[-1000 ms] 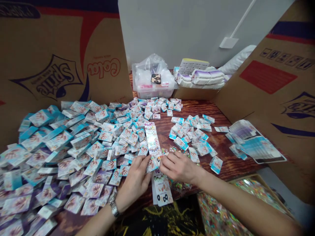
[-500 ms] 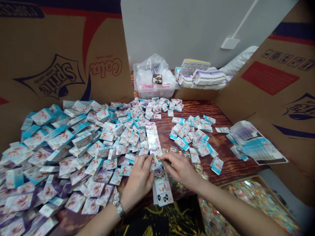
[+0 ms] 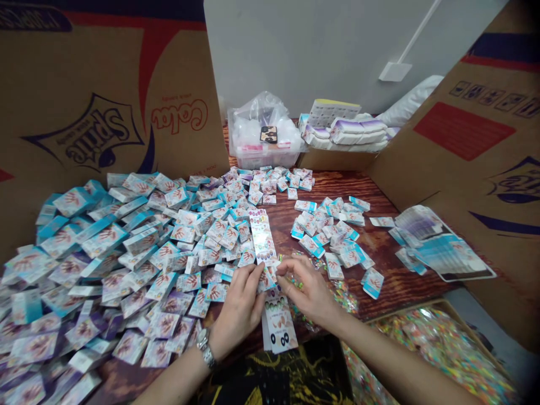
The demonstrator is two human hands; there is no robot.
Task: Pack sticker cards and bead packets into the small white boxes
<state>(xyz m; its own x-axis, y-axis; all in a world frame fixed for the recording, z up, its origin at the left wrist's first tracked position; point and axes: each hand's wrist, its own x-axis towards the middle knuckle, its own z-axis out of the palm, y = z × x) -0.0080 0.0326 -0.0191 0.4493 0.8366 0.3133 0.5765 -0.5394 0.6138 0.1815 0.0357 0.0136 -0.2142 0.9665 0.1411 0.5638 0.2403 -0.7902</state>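
Between my two hands is a small blue-and-white box (image 3: 266,279) with a hand picture on its face. My left hand (image 3: 241,298) grips its left side, the fingers wrapped round it. My right hand (image 3: 307,286) pinches at the box's upper right end; its fingertips partly hide that end. Beyond the box lies a printed sticker strip (image 3: 262,233) with rows of coloured ovals. A second stack of sticker strips (image 3: 279,323) lies below my hands at the table edge.
A large heap of small boxes (image 3: 126,253) fills the left, and a smaller pile (image 3: 333,225) lies right of centre. Flat cartons (image 3: 439,247) are fanned at right. Bags of colourful pieces (image 3: 439,343) fill a carton. Big cardboard boxes (image 3: 459,135) flank the table (image 3: 388,292).
My right hand has drawn in slightly at the box's end, with its fingers more curled. My left hand keeps its hold on the box.
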